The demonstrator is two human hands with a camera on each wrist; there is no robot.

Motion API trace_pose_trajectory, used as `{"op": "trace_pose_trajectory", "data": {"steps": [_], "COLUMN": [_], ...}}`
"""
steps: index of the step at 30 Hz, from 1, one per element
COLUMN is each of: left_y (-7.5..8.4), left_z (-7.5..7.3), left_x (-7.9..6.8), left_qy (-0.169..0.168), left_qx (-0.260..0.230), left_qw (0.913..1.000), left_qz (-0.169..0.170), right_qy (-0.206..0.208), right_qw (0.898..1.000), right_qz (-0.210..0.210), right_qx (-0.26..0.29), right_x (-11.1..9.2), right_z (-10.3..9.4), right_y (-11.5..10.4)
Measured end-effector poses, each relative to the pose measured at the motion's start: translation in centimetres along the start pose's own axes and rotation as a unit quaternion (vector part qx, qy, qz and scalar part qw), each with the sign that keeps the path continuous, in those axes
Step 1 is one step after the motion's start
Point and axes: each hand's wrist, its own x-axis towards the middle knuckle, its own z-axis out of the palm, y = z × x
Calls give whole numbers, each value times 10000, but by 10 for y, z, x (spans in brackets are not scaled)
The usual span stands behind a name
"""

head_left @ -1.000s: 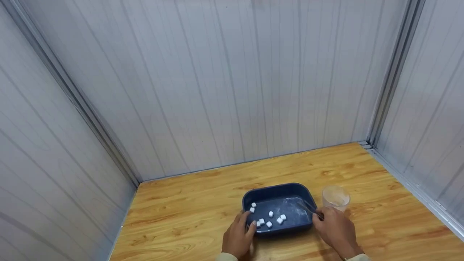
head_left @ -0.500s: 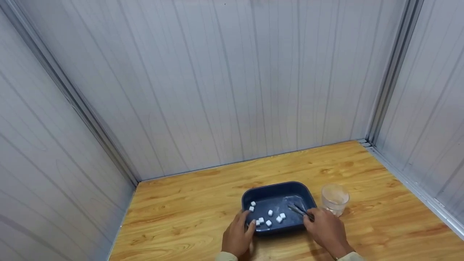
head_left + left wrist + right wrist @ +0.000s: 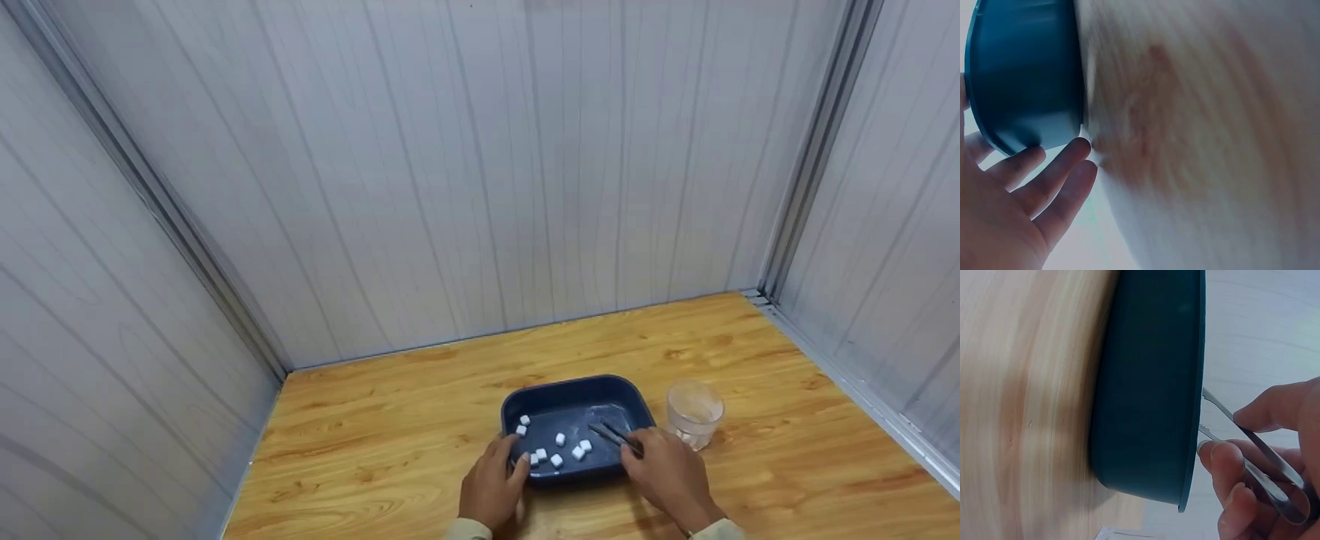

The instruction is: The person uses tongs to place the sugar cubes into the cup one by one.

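Note:
A dark blue tray (image 3: 517, 401) holds several small white cubes (image 3: 560, 439), mostly toward its left and front. At its front-left corner my left hand (image 3: 489, 484) grips the rim; the left wrist view shows that hand (image 3: 1022, 197) with its fingers against the outer wall. Between thumb and fingers, my right hand (image 3: 667, 469) pinches metal tongs (image 3: 611, 433), whose tips are over the tray's right part, apart from the cubes. The right wrist view shows the tongs (image 3: 1275, 467) with their arms spread; the tray wall (image 3: 1145, 382) hides what lies below the tips.
A clear glass (image 3: 694, 412) stands just right of the tray, close to the right hand. Everything rests on a wood-patterned table (image 3: 390, 427). Pale panel walls (image 3: 480, 187) close it in at the back and both sides.
My right hand has moved left with the tongs, so their tips are farther into the tray and the glass is less covered. The left hand and the cubes have stayed put.

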Motion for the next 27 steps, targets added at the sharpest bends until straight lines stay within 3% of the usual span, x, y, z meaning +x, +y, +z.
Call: {"op": "trace_pose_trajectory", "data": {"steps": [5, 16, 27], "left_y": [1, 1, -1], "left_z": [1, -1, -2], "left_x": [2, 3, 2], "left_qy": [-137, -78, -145], "left_qx": [-11, -58, -51], "left_qw": [9999, 10000, 9998], "left_qz": [-102, -8, -121], "right_qy": [-73, -283, -421], "right_qw": [9999, 9993, 9984], "right_qz": [-78, -182, -332], "right_qx": [-120, -161, -201], "right_x": [2, 5, 8], "right_z": [3, 13, 23], "right_y": [-5, -13, -22]}}
